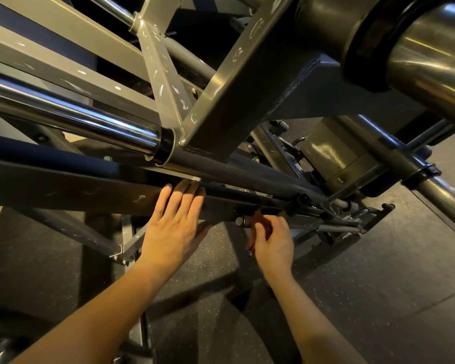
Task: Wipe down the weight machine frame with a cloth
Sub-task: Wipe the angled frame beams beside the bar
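The weight machine frame [221, 95] is grey painted steel with scuffed square beams crossing the view. My left hand [174, 227] lies flat with straight fingers against the side of a dark lower beam [90, 187]. Just right of it, my right hand [273, 240] curls around a small reddish-brown cloth [260, 222] and holds it against the underside of that beam, beside a short round peg [241, 221]. Most of the cloth is hidden inside the fist.
A chrome bar [71, 119] runs in from the left, and a thick chrome sleeve [431, 74] fills the upper right. Thin rods and brackets [352, 214] cluster beyond my right hand. Dark speckled rubber flooring [365, 285] lies below.
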Demonstrator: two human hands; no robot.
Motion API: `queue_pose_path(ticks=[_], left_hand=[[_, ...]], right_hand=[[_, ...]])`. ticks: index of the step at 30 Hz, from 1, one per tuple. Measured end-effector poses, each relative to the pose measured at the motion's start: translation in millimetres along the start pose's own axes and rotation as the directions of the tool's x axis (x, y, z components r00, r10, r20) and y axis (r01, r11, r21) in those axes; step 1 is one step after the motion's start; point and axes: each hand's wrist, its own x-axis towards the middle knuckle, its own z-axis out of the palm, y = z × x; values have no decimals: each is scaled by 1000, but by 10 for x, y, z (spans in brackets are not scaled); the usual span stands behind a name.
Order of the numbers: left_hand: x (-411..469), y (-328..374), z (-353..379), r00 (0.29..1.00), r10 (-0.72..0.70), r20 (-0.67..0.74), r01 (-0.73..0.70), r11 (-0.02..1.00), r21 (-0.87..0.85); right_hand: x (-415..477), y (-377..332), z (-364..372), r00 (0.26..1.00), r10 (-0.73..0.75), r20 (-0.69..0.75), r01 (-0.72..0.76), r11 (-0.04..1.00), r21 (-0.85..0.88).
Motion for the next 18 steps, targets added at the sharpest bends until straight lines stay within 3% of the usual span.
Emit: queue_pose_path(ticks=[3,8,13,18], left_hand=[[-7,6,11,1000,2,-13,-2,1000,5],[7,6,31,1000,-2,-10,3,1000,20],[-41,11,-144,999,42,19,-42,999,32],[-150,-115,-401,999,48,3,-48,996,73]], right_hand=[[95,105,-107,996,87,-8,-87,994,-68],[-16,-98,-33,985,-137,101,139,990,-19],[74,-9,-211,992,103,78,-94,989,-118],[-157,-500,-161,989,133,67,-142,976,168]])
